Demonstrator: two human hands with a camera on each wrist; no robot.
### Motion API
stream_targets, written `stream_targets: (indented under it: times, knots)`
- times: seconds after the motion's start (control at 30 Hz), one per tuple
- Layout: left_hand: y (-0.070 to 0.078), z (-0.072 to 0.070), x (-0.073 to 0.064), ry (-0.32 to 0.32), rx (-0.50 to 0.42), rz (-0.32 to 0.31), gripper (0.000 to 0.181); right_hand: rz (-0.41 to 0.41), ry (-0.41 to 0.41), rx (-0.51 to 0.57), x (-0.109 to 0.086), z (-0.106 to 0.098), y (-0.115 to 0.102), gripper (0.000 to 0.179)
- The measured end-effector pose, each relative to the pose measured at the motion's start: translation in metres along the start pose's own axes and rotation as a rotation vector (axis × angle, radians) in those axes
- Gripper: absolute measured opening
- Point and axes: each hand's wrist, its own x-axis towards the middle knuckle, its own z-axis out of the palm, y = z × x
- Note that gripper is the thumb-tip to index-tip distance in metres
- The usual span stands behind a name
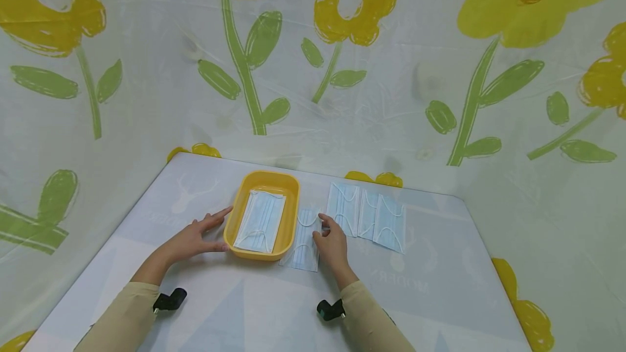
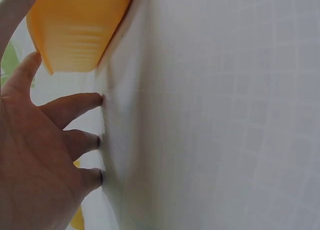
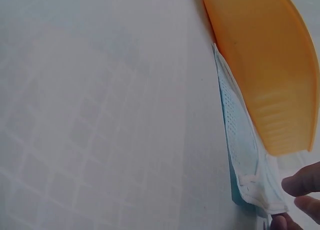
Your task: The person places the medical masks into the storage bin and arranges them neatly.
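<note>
In the head view, a yellow tray (image 1: 237, 240) holds light blue pleated face masks (image 1: 260, 219) with white ear loops. My left hand (image 1: 191, 240) is beside its left wall, thumb and forefinger spread towards the rim. The left wrist view shows that hand (image 2: 42, 145) with its fingers apart, several fingertips at the tabletop. Just right of the tray, my right hand (image 1: 333, 246) holds the edge of another face mask (image 1: 304, 243). In the right wrist view, this mask (image 3: 237, 125) stands tilted against the tray's outer side, its near corner among my fingertips (image 3: 301, 181).
Several face masks (image 1: 389, 222) lie in a partly overlapping row right of my right hand. The pale table (image 1: 274, 308) carries faint printed patterns. A flower-printed cloth (image 1: 386, 113) rises behind the table and at its sides.
</note>
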Motion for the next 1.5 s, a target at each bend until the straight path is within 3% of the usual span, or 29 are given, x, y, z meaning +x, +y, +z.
stream_targets:
  times: [0.47,0.77,1.5]
  knots:
    - [0.0016,0.0002,-0.0002,-0.001,-0.015,-0.027,0.100,-0.033,-0.042,-0.007,-0.0016,0.0003,-0.0011,0.039]
    - [0.0029,-0.0010,-0.0011,-0.004,-0.021,-0.021,0.100,-0.012,-0.082,-0.003,-0.0021,-0.0007,-0.0038,0.040]
    - [0.0006,-0.0001,-0.0003,-0.004,-0.021,-0.016,0.100,-0.008,-0.026,0.006,-0.0016,-0.0029,0.0025,0.035]
